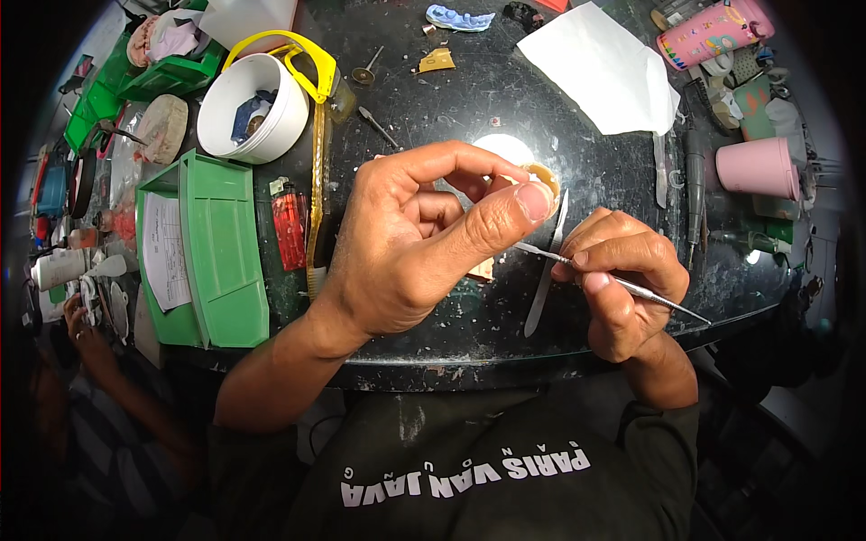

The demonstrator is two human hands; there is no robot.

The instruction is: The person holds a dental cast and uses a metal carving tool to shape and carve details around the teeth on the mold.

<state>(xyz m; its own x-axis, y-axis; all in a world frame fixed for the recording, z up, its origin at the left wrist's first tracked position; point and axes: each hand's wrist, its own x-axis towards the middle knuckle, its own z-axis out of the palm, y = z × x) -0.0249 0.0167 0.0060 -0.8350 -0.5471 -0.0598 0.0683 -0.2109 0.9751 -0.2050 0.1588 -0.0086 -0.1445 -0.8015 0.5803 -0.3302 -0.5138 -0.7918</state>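
My left hand [424,239] is curled over the middle of the dark worktop, thumb and index finger gripping a small tan moulded piece [541,176], mostly hidden by the fingers. In my right hand [622,270] is a thin metal double-ended hand tool [667,302], pinched by thumb and fingers, one tip reaching left toward the lower part of my left hand. A flat metal spatula [537,316] lies on the worktop between my hands. A small tan block [480,272] is partly hidden beneath my left hand.
Around me are a green tray [225,261], red lighter [289,225], white tub with yellow handle [216,117], white sheet [591,63], pink cup [749,171], pink tumbler [708,36] and assorted tools [695,189]. Another person's hand [81,329] is at far left, beside clutter.
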